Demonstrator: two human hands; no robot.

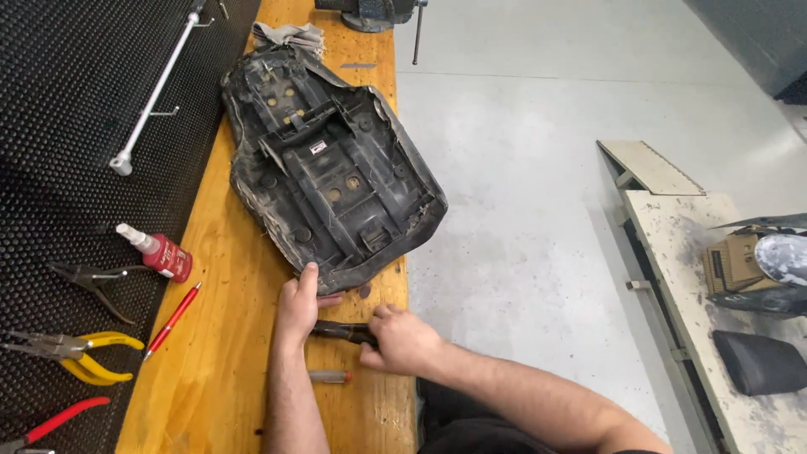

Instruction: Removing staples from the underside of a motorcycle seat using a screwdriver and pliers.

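Motorcycle seat (332,164) lies upside down on a wooden bench (227,336), its near edge pinched by left hand (298,309) fingers. Right hand (402,339) grips dark pliers (340,331) just below. Seat probably rigid, bulky; hold by its rim.

2 bare forearms enter from bottom of frame, hairy, no sleeves visible up to frame edge. Left hand (298,307) lower centre, right hand (402,340) just right of it: no gloves, no rings, no watch seen. Nails short. Dark, near-black garment at bottom edge, between and under forearms; kind unclear.
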